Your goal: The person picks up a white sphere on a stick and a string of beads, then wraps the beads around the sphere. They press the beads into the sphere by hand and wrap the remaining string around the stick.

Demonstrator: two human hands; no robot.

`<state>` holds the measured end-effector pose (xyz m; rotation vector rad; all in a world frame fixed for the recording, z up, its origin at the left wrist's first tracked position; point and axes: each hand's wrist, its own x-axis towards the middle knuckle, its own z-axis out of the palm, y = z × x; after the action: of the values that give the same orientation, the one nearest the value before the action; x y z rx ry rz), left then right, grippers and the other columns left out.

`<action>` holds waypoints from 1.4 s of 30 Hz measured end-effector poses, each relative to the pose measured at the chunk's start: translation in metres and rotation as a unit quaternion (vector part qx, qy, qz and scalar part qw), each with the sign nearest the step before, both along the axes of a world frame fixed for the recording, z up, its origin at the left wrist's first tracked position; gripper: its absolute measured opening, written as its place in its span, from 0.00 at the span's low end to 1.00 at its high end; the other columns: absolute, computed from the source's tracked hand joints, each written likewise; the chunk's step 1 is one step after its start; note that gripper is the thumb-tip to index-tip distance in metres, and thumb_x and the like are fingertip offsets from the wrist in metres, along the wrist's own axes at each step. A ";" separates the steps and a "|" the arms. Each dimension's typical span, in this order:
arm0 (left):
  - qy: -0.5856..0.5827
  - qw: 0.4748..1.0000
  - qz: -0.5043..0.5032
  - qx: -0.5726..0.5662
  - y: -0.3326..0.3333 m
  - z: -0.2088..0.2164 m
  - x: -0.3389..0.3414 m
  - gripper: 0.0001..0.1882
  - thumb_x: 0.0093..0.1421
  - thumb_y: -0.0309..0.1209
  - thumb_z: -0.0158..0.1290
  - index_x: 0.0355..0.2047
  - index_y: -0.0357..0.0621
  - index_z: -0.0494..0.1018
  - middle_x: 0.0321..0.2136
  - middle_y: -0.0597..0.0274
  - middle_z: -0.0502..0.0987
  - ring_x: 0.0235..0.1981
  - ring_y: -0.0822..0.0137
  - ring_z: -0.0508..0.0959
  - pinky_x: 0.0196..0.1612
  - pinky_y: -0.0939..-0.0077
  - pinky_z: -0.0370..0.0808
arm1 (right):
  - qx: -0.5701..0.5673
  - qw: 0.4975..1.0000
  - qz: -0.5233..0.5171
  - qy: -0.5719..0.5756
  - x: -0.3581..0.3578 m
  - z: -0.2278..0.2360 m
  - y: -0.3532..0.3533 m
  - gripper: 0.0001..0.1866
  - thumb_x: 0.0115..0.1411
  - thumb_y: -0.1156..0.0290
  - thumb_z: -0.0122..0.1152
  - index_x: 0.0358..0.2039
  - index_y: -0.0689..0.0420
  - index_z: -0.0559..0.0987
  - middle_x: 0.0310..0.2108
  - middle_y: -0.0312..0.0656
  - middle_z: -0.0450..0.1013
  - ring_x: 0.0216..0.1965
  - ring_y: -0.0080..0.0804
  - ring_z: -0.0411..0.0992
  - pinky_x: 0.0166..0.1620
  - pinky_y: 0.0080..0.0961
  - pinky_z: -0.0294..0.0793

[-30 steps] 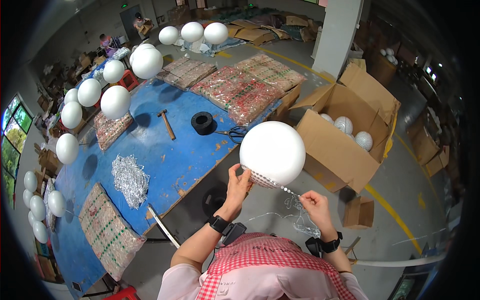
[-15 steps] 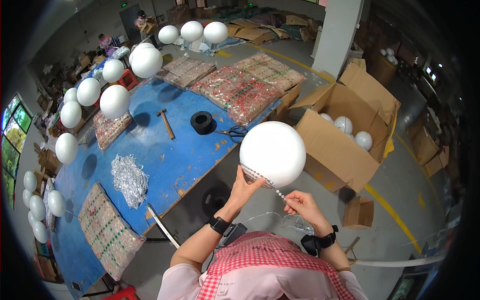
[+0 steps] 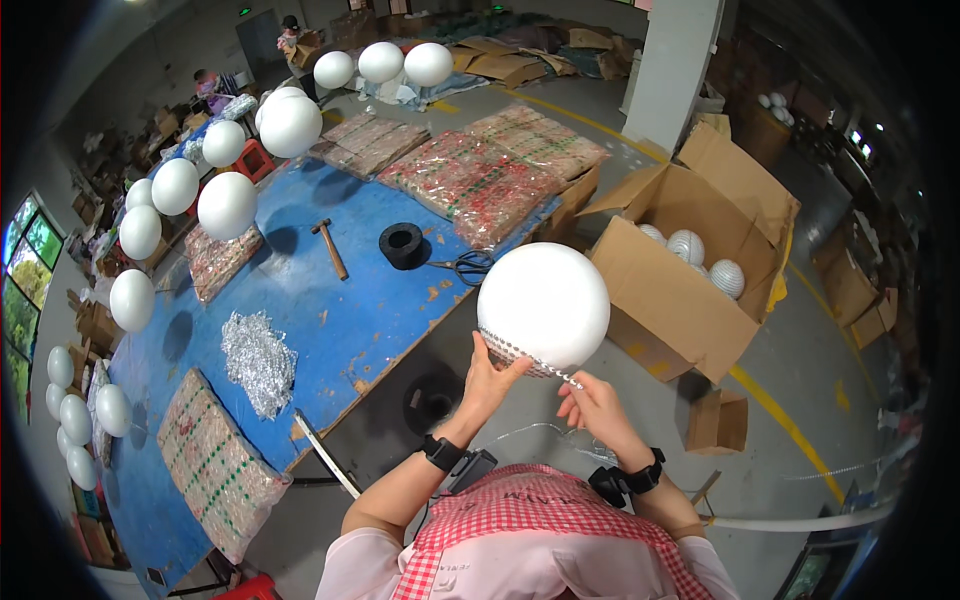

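Cradling a large white foam ball (image 3: 545, 305) from below, the person's left hand (image 3: 490, 380) cups its underside with fingers spread against a sparkling bead strip (image 3: 525, 357) that runs along the ball's lower edge. At four o'clock from that hand, the right hand (image 3: 597, 405) pinches the strip's loose end between fingertips, just under the ball at its five o'clock. The ball sits directly above both hands, off the near edge of the blue worktable (image 3: 330, 310). At three o'clock from the ball stands an open cardboard box (image 3: 680, 290) with finished balls inside; at ten o'clock lie black-handled scissors (image 3: 468, 266) and a black tape roll (image 3: 404, 245). Compared with half a second earlier, the right hand has closed in toward the ball and the left hand, shortening the free run of strip, while the left hand's hold is unchanged.
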<state>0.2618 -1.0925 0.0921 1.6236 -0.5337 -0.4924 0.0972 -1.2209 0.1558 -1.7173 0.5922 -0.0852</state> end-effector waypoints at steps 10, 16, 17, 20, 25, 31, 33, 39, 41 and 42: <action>0.018 0.999 -0.004 0.031 0.003 0.009 -0.001 0.60 0.48 0.49 0.62 0.62 0.22 0.35 0.56 0.39 0.61 0.50 0.59 0.70 0.51 0.74 0.68 | -0.015 0.994 -0.020 -0.102 -0.011 0.020 0.012 0.08 0.61 0.73 0.54 0.32 0.63 0.79 0.21 0.33 0.73 0.22 0.13 0.66 0.24 0.11 0.63; 0.127 0.991 -0.028 -0.016 0.005 0.008 0.007 0.58 0.51 0.45 0.61 0.64 0.29 0.33 0.58 0.39 0.59 0.59 0.57 0.63 0.57 0.72 0.63 | -0.110 0.982 -0.086 -0.124 -0.001 -0.001 0.011 0.07 0.57 0.72 0.60 0.31 0.64 0.80 0.17 0.32 0.73 0.20 0.14 0.68 0.24 0.13 0.65; 0.127 0.991 -0.028 -0.016 0.005 0.006 0.008 0.58 0.51 0.45 0.61 0.64 0.29 0.33 0.58 0.39 0.59 0.59 0.57 0.63 0.57 0.72 0.63 | -0.077 0.987 -0.084 -0.114 0.001 -0.005 0.008 0.07 0.56 0.72 0.60 0.30 0.64 0.79 0.17 0.32 0.73 0.20 0.14 0.68 0.23 0.13 0.64; 0.135 0.990 -0.017 -0.021 0.005 0.002 0.009 0.56 0.51 0.45 0.61 0.64 0.32 0.34 0.59 0.40 0.59 0.60 0.56 0.61 0.59 0.69 0.61 | -0.032 0.991 -0.087 -0.094 0.008 -0.011 0.004 0.07 0.56 0.72 0.60 0.28 0.64 0.78 0.17 0.31 0.72 0.19 0.14 0.67 0.22 0.13 0.63; 0.161 0.987 0.011 -0.001 0.007 0.012 0.006 0.45 0.56 0.45 0.57 0.63 0.36 0.44 0.55 0.44 0.62 0.49 0.62 0.70 0.48 0.71 0.70 | -0.021 0.992 -0.096 -0.082 0.012 -0.025 0.002 0.08 0.56 0.71 0.60 0.26 0.63 0.77 0.16 0.33 0.72 0.18 0.16 0.68 0.22 0.17 0.64; 0.138 0.989 0.047 -0.027 0.011 0.035 0.001 0.32 0.62 0.43 0.50 0.58 0.35 0.51 0.44 0.54 0.69 0.44 0.66 0.71 0.43 0.74 0.71 | -0.308 0.948 -0.070 0.023 -0.010 -0.035 -0.018 0.10 0.54 0.65 0.60 0.28 0.60 0.77 0.17 0.40 0.73 0.17 0.25 0.69 0.25 0.23 0.67; 0.125 0.991 0.036 -0.043 0.014 0.023 0.002 0.32 0.62 0.42 0.51 0.58 0.36 0.52 0.43 0.54 0.68 0.44 0.66 0.71 0.43 0.74 0.71 | -0.180 0.982 0.004 0.058 -0.020 -0.019 -0.019 0.09 0.56 0.68 0.59 0.29 0.61 0.78 0.17 0.39 0.73 0.18 0.24 0.70 0.26 0.21 0.67; 0.059 0.998 0.027 -0.020 0.011 0.026 -0.005 0.34 0.58 0.37 0.56 0.58 0.37 0.52 0.46 0.52 0.64 0.45 0.65 0.70 0.45 0.74 0.71 | -0.138 0.978 -0.038 -0.155 -0.047 0.051 0.022 0.07 0.58 0.76 0.56 0.34 0.65 0.79 0.17 0.37 0.72 0.19 0.19 0.70 0.24 0.17 0.67; 0.051 0.998 0.033 -0.028 0.009 0.026 -0.006 0.34 0.56 0.35 0.56 0.58 0.38 0.52 0.46 0.51 0.62 0.45 0.64 0.69 0.45 0.73 0.71 | -0.173 0.972 -0.035 -0.157 -0.049 0.055 0.022 0.07 0.58 0.76 0.57 0.34 0.65 0.79 0.17 0.37 0.73 0.20 0.19 0.71 0.24 0.17 0.68; 0.054 0.997 0.042 -0.019 0.009 0.027 -0.007 0.36 0.56 0.36 0.57 0.58 0.36 0.52 0.45 0.52 0.64 0.45 0.65 0.70 0.45 0.73 0.71 | -0.208 0.965 -0.029 -0.159 -0.050 0.056 0.022 0.07 0.57 0.76 0.57 0.34 0.65 0.79 0.18 0.37 0.73 0.20 0.18 0.71 0.23 0.16 0.68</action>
<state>0.2552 -1.0833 0.1196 1.5664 -0.3901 -0.5011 0.0476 -1.1993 0.2120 -2.0345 0.4020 -0.5506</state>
